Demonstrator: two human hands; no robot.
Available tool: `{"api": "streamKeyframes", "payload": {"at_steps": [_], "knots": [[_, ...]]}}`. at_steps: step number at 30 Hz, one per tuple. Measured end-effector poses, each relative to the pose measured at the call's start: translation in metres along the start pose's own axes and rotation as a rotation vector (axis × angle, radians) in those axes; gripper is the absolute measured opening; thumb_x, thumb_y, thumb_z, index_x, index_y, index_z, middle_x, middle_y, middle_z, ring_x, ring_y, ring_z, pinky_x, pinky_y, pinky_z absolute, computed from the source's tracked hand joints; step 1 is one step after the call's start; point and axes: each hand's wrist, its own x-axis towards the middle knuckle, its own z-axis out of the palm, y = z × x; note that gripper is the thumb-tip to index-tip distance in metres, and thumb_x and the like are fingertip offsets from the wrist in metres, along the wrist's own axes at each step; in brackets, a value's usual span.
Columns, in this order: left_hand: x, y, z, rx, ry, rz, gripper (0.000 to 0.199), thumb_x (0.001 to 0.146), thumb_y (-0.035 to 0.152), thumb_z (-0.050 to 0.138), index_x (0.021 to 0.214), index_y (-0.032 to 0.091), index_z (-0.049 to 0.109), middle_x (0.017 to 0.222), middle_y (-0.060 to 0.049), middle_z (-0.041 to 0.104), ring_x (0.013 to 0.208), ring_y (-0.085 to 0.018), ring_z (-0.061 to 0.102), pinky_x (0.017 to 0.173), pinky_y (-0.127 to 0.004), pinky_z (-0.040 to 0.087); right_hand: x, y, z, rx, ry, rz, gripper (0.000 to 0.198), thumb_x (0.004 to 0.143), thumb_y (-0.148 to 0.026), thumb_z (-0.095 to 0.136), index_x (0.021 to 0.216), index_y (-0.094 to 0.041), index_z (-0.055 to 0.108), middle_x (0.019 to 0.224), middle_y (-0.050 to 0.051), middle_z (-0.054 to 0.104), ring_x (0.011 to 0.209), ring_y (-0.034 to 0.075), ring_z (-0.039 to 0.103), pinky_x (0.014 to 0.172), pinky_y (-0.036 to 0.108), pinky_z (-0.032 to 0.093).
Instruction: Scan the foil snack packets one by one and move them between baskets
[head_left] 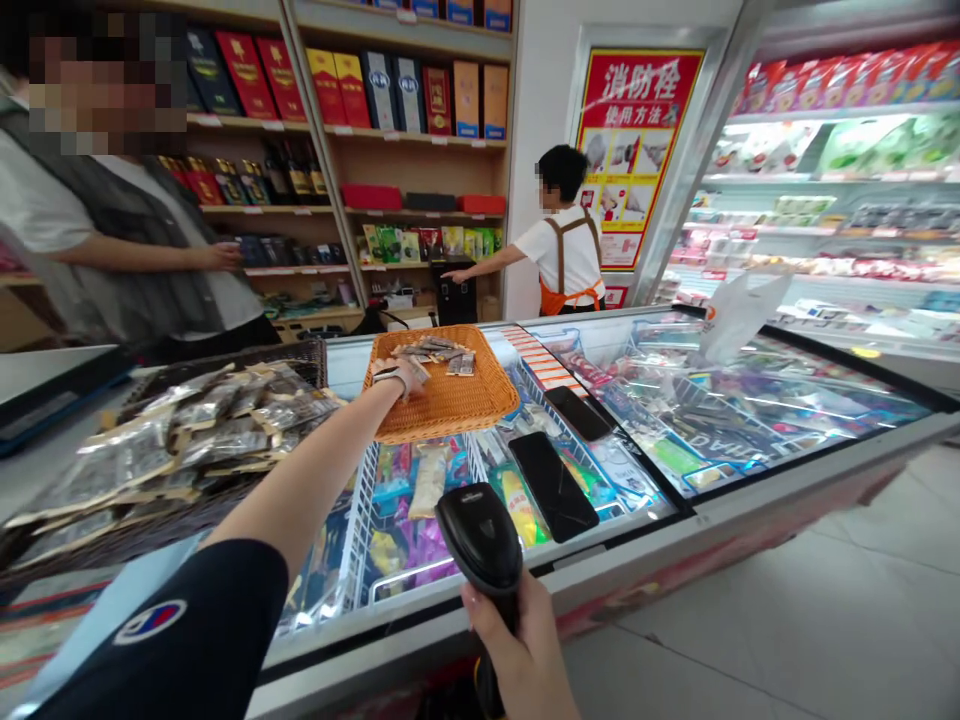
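Note:
My right hand [525,640] is wrapped round the handle of a black barcode scanner [480,540], held upright in front of the freezer's near edge. My left arm stretches forward to an orange wicker basket [480,405] on the freezer's glass top. Inside it, my left hand [407,378] is down by several small flat packets [442,352]. That hand is small and blurred, so its fingers and anything between them are unclear. A dark wicker basket [311,355] heaped with larger silvery packets [225,415] stands to the left.
Two dark phones [553,485] lie on the glass-topped chest freezer [660,500], right of the orange basket. A clear plastic bag [742,310] rests farther right. One person [150,230] stands at the left; another [566,235] points behind the freezer. Stocked shelves [420,140] line the back.

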Motion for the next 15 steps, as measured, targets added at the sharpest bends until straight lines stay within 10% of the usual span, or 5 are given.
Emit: {"api": "streamKeyframes", "payload": {"at_steps": [6,15], "knots": [[-0.049,0.005,-0.030,-0.117,0.124,0.020,0.042,0.087,0.036,0.062,0.121,0.013,0.061,0.122,-0.021,0.068,0.112,-0.035,0.066,0.093,-0.041,0.051,-0.010,-0.011,0.006,-0.016,-0.095,-0.064,0.051,0.077,-0.065,0.077,0.094,-0.017,0.080,0.071,0.006,0.072,0.069,0.026,0.068,0.067,0.032,0.056],[-0.197,-0.042,-0.020,-1.291,0.417,0.197,0.032,0.083,0.044,0.067,0.100,0.022,0.049,0.099,-0.005,0.071,0.089,-0.021,0.069,0.079,-0.032,0.055,-0.031,-0.041,0.033,0.013,-0.251,-0.146,0.046,0.084,-0.061,0.070,0.088,-0.016,0.078,0.072,0.006,0.072,0.071,0.025,0.067,0.073,0.034,0.054]]}}
